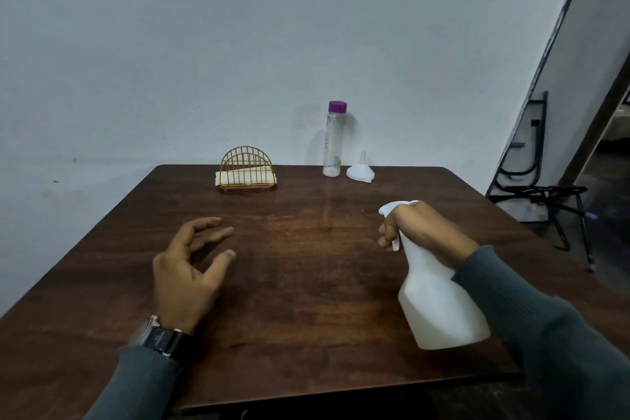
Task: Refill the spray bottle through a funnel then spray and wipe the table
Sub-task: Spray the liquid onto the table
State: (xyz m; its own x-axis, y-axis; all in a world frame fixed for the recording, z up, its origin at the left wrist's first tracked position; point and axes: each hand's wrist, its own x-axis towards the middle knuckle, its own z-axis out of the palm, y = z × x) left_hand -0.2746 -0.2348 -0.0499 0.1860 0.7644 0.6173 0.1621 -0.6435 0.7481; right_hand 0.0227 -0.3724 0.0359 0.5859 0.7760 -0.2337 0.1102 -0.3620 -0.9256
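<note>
My right hand (417,230) grips the neck of a white spray bottle (439,303), fingers curled over the trigger, nozzle pointing left above the dark wooden table (289,300). The bottle is tilted, its base toward me. My left hand (191,266) hovers over the left middle of the table, fingers loosely spread, holding nothing. At the far edge stand a clear bottle with a purple cap (333,139) and, right beside it, a white funnel (360,170) lying mouth down. A gold wire holder (247,168) with white folded cloths or napkins sits at the far left.
A pale wall rises directly behind the table. Black metal chair frames (545,187) stand on the floor to the right of the table, near a dark doorway.
</note>
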